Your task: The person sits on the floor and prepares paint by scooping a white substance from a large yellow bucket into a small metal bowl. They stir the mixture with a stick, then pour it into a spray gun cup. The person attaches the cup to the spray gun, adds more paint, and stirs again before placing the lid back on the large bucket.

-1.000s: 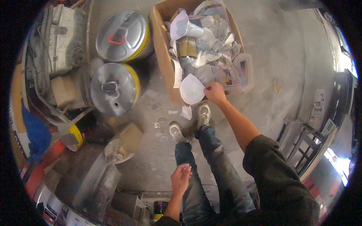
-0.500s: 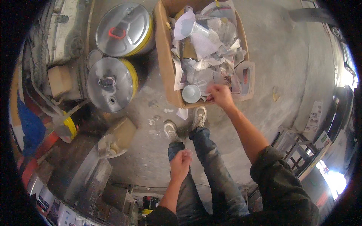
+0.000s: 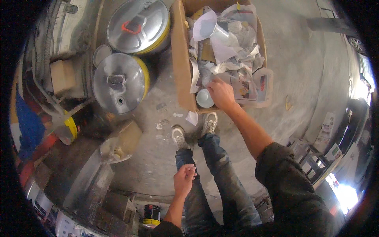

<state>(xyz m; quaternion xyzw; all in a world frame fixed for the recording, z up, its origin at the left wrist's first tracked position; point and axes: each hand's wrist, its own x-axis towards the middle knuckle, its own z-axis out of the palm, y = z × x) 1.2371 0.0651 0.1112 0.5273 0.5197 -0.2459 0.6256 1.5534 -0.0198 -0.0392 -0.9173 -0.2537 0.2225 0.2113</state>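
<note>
A cardboard box filled with crumpled paper and plastic waste stands on the floor in front of my feet. Inside its near end my right hand reaches down, fingers bent together beside a pale round cup. What those fingertips grip, if anything, is hidden. A whitish funnel-shaped piece lies on top of the waste farther back. Over my left shin hangs my left hand, its fingers curled in, with no object showing in it.
Two metal drums, a larger one and a smaller one, stand left of the box. A clear plastic container is at its right side. Another carton sits left of my feet. A dark stand is at right.
My right hand has moved left and slightly farther into the box, up to the pale cup. My left hand has shifted slightly left and nearer to me. The view has shifted a little.
</note>
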